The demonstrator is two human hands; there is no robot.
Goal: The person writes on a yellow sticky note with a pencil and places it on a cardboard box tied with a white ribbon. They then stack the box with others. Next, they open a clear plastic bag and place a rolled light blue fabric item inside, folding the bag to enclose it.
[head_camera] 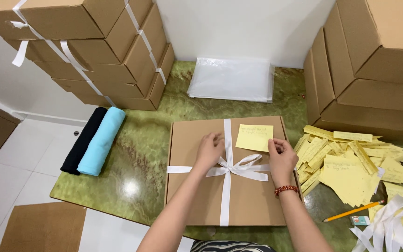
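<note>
A flat brown cardboard box [197,196] lies on the green marble table [141,154], tied crosswise with a white ribbon [226,196] knotted into a bow [239,167]. My left hand [209,150] rests on the lid just left of the bow, fingers bent near the upright ribbon strand. My right hand [281,158], with a red bead bracelet at the wrist, pinches the lower right corner of a yellow paper note [254,137] that lies on the lid's upper right.
Yellow note slips [350,163] are heaped at the right, with a pencil [353,211], an eraser [360,220] and loose ribbon pieces [392,228]. Rolled black cloth [84,140] and light blue cloth [102,140] lie left. Clear plastic bags [232,78] lie behind. Ribbon-tied boxes [94,51] and plain boxes [374,70] are stacked around.
</note>
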